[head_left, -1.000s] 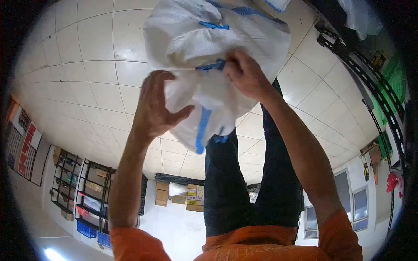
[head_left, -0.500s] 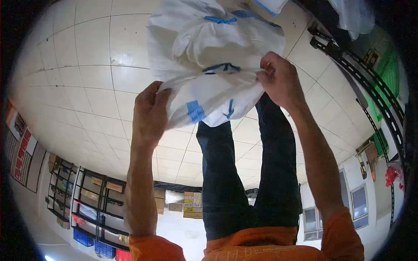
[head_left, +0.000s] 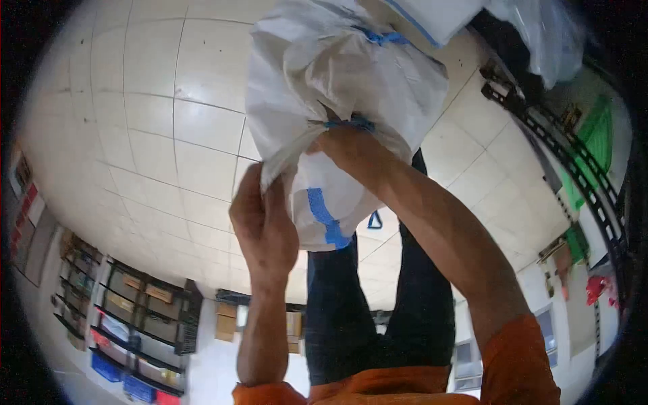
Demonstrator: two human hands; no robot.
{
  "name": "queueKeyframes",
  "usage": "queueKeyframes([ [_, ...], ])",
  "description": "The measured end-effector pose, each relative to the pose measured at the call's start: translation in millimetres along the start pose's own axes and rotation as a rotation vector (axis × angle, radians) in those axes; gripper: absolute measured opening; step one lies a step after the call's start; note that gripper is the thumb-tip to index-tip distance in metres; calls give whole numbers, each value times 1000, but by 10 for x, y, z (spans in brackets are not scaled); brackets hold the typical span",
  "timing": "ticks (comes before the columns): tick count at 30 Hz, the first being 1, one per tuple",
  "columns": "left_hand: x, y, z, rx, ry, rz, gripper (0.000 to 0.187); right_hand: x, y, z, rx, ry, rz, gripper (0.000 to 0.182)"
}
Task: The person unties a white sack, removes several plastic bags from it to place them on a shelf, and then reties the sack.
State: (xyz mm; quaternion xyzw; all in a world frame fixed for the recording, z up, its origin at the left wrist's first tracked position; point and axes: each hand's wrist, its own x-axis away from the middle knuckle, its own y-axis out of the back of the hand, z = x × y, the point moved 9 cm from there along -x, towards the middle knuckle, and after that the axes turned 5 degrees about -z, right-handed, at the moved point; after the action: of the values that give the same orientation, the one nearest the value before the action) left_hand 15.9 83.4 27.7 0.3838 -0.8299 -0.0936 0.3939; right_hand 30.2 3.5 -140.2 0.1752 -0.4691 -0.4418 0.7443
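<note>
A large white woven sack (head_left: pixel 398 84) with blue ties and blue strips is in front of my legs. My left hand (head_left: pixel 264 219) is closed on the left edge of its gathered cloth, thumb and fingers pinching a fold. My right hand (head_left: pixel 347 145) reaches across to the sack's middle, where the cloth bunches beside a dark blue tie (head_left: pixel 358 123). Its fingers are hidden in the folds, so their grip does not show. Another blue tie (head_left: pixel 385 37) sits higher on the sack. A blue strip (head_left: pixel 322 212) runs down the near flap.
Pale tiles cover the floor (head_left: pixel 145 145). A black slotted metal rack (head_left: pixel 580 169) stands at the right, near green netting (head_left: pixel 594 152). Clear plastic (head_left: pixel 540 40) hangs at the top right. Shelves (head_left: pixel 145 307) with boxes and blue crates stand at the lower left.
My right hand has left the sack's right edge and moved left into the middle folds. My left hand has shifted right and lower, still gripping cloth. The near flap hangs lower.
</note>
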Motion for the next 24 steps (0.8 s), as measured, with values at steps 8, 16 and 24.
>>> queueKeyframes([
  [8,-251,97,-54,-46,-102,85,19,387,-37,215,252,153,311,14],
  [16,-250,-57,550,-171,11,235,17,1082,861,330,-11,-99,-58,43],
  [24,-236,-151,1434,-186,-41,551,33,2520,1323,541,-618,-444,-631,50],
])
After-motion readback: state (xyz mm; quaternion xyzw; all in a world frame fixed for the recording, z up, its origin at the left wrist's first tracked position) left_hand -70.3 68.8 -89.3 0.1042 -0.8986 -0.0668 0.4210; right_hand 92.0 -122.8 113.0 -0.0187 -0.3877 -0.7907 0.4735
